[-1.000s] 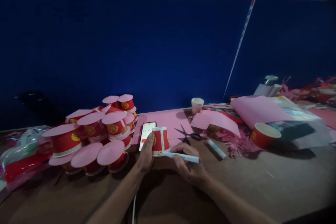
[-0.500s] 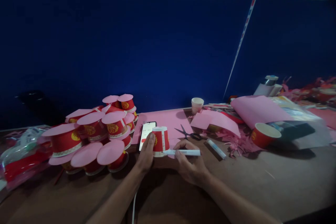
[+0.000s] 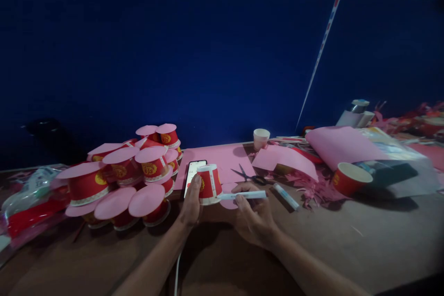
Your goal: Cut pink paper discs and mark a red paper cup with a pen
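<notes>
Head view: our left hand (image 3: 191, 206) gripped an upside-down red cup (image 3: 210, 185), while our right hand (image 3: 252, 215) pinched a white pen (image 3: 244, 195), its tip at the cup's rim.

Both forearms bare, reaching in from bottom edge, slanting inward toward each other. Left forearm (image 3: 154, 254) runs up and right; left hand (image 3: 190, 204) closed in grip, thumb (image 3: 195, 184) pointing upward, other fingers mostly hidden. Right forearm (image 3: 305, 256) runs up and left; right hand (image 3: 255, 217) in pinch, index finger bent over, thumb extended, remaining fingers apparently curled under, though dim light blurs them. Hands apart, near each other, roughly level.
</notes>
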